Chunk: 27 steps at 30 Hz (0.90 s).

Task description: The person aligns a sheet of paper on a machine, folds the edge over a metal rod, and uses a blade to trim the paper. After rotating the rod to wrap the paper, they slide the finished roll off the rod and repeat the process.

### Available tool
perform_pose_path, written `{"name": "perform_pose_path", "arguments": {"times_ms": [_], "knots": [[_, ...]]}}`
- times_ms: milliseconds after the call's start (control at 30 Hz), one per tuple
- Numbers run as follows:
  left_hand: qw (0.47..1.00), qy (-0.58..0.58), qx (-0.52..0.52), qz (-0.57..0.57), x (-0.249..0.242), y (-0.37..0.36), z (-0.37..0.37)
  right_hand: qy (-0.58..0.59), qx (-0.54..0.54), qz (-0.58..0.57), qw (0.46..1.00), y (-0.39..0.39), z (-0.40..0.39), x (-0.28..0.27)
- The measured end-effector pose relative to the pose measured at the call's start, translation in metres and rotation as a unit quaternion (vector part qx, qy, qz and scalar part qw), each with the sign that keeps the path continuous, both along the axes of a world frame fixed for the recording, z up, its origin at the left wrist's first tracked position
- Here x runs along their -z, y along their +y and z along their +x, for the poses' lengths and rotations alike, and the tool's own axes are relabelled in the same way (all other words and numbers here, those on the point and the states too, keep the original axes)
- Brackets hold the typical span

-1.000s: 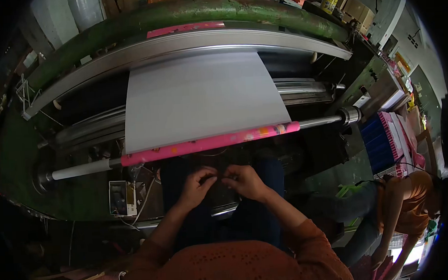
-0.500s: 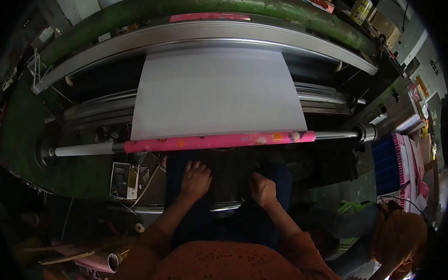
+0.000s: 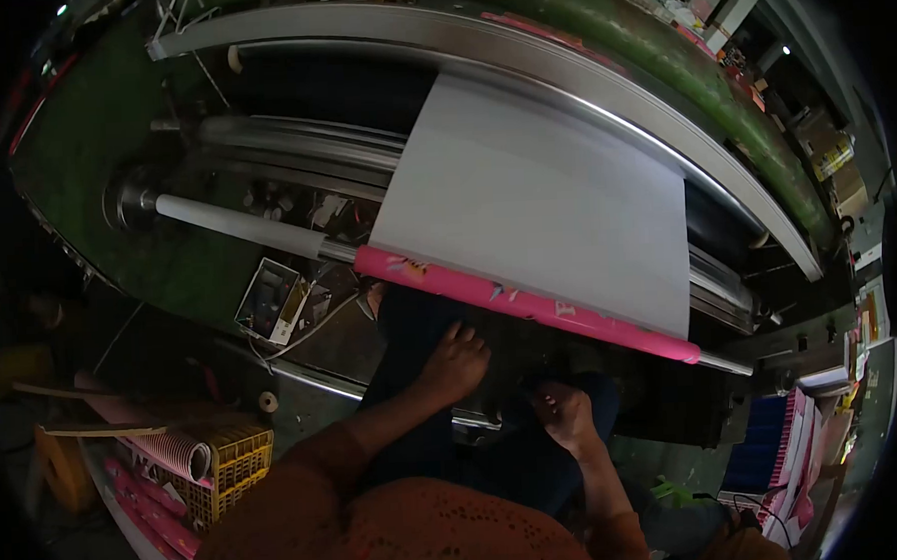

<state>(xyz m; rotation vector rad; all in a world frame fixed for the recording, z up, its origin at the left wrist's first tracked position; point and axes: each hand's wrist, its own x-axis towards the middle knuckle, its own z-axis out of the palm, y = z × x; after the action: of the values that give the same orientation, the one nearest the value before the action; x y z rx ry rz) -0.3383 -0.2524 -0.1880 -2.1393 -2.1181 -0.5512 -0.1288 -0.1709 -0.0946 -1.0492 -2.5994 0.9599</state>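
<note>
Below one pink roll [image 3: 530, 304], two hands [image 3: 454, 363] [image 3: 565, 416] rest unclenched on dark trousers [image 3: 411, 342].

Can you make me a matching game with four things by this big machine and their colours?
Things:
1. paper roll
2. wide sheet
3. basket
4. sleeve

Colours:
A. yellow
B. orange-brown
C. pink
D. white

Pairs: 1-C, 2-D, 3-A, 4-B. The left hand and the right hand rest on the dark lap below the roll.
</note>
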Motion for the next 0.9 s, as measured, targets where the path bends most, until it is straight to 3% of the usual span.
{"name": "perform_pose_path", "arguments": {"times_ms": [100, 167, 233, 300, 367, 467, 533, 600, 667, 900], "knots": [[0.999, -0.051, 0.006, 0.006, -0.007, 0.001, -0.002, 0.075, -0.071, -0.087, 0.991, 0.0, -0.055, -0.086], [0.991, -0.124, 0.024, 0.034, -0.019, 0.0, -0.005, 0.163, -0.139, 0.005, 0.977, 0.012, -0.1, -0.125], [0.99, -0.125, 0.048, 0.037, -0.026, -0.002, -0.004, 0.193, -0.16, 0.056, 0.966, 0.029, -0.158, -0.146], [0.988, -0.126, 0.078, 0.038, -0.042, -0.007, -0.006, 0.148, -0.19, 0.098, 0.966, 0.055, -0.221, -0.145], [0.955, -0.117, 0.156, 0.224, -0.076, -0.015, -0.013, 0.132, -0.188, 0.096, 0.968, 0.075, -0.268, -0.126], [0.942, -0.06, 0.118, 0.308, -0.135, -0.027, -0.037, 0.115, -0.211, 0.127, 0.962, 0.083, -0.297, -0.108], [0.957, -0.065, 0.057, 0.277, -0.17, -0.025, -0.054, 0.105, -0.208, 0.141, 0.962, 0.079, -0.299, -0.104], [0.967, -0.069, 0.001, 0.245, -0.174, -0.015, -0.073, 0.095, -0.2, 0.156, 0.963, 0.076, -0.3, -0.102], [0.975, 0.089, -0.053, 0.198, -0.158, -0.006, -0.089, 0.092, -0.202, 0.159, 0.962, 0.074, -0.299, -0.106], [0.978, 0.084, -0.017, 0.189, -0.157, -0.003, -0.095, 0.089, -0.239, 0.197, 0.947, 0.075, -0.304, -0.107]]}}
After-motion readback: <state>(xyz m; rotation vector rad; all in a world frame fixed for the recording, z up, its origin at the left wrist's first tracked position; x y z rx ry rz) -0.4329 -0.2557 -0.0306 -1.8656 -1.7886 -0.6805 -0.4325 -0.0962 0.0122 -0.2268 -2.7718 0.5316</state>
